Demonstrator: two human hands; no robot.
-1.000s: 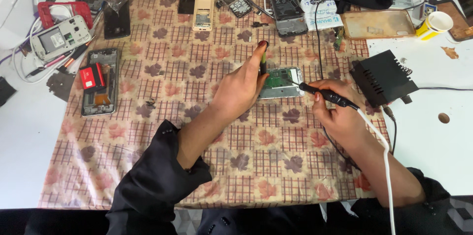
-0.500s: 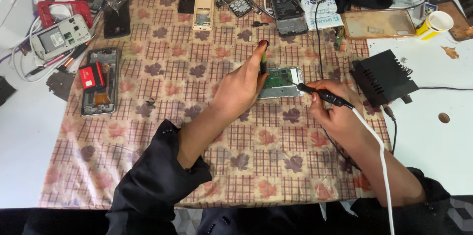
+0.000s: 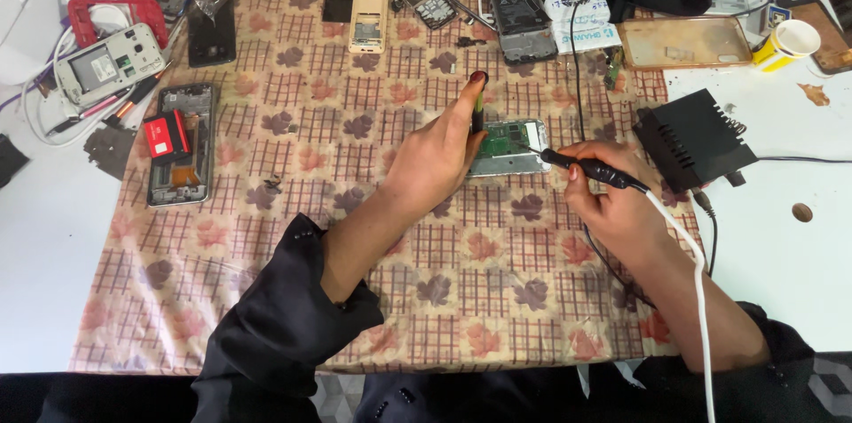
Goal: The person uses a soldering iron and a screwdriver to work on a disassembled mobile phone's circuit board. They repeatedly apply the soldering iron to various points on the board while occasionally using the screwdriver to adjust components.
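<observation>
An opened phone with a green circuit board (image 3: pixel 513 141) lies on the patterned cloth in the middle. My left hand (image 3: pixel 435 157) holds a thin screwdriver (image 3: pixel 477 102) with a dark red cap upright, its lower end at the board's left edge. My right hand (image 3: pixel 612 201) grips a black soldering iron (image 3: pixel 593 169) with a white cable, its fine tip pointing left onto the board.
A black box-shaped power unit (image 3: pixel 695 139) stands right of the board. Several dismantled phones lie about: one with a red part (image 3: pixel 180 144) at left, a beige one (image 3: pixel 369 16) and a grey frame (image 3: pixel 520 4) at the back. A paper cup (image 3: pixel 785 39) sits far right.
Both hands stay at the board. The iron's tip has shifted very slightly; the screwdriver keeps its upright pose.
</observation>
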